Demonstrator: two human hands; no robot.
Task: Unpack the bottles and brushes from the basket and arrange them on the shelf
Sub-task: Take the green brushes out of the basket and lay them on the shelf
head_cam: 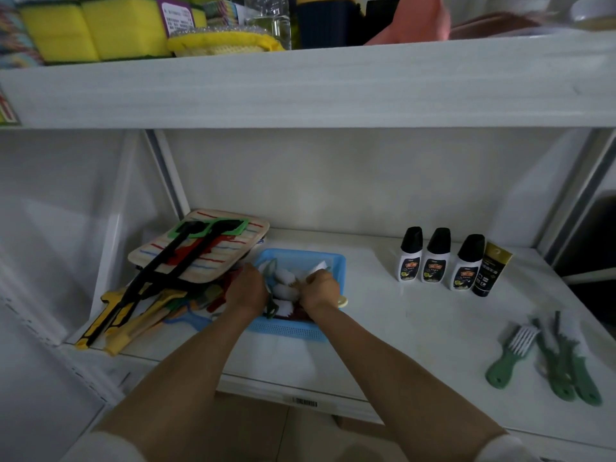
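A blue plastic basket (286, 328) stands on the white shelf (416, 325) and holds several green-handled brushes with white bristles (284, 290). Both my hands reach into it. My left hand (248, 288) is at the basket's left side, fingers curled down among the brushes. My right hand (320, 290) is closed around a brush near the basket's middle. To the right stand three white bottles with black caps (437, 258) and a black and gold tube (490, 273). Three green brushes (550, 355) lie at the shelf's right front.
A pile at the left of the basket holds a striped cloth pad (206, 251), long black tools with green heads (173, 261) and yellow-handled tools (133, 325). The upper shelf (300, 91) overhangs, carrying yellow sponges (90, 28) and bottles. Metal uprights stand at both sides.
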